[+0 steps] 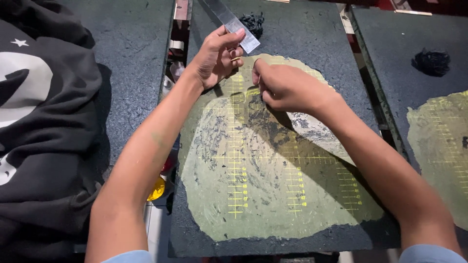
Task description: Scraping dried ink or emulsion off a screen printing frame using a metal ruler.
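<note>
Beside hands [243, 65]: ruler [231, 23], black garment [44, 122].

A print workshop, this: a dark flat desk [302, 44] worn pale with yellow ruled guide lines [236, 160], and beside it a black printed garment [44, 122].

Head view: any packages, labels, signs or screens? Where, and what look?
No packages, signs or screens.
Yellow printed ruler grid: on the worn green patch of the dark centre board, crossing lines with tick marks.
White print on black garment: far left, small star and large curved shapes.
</note>
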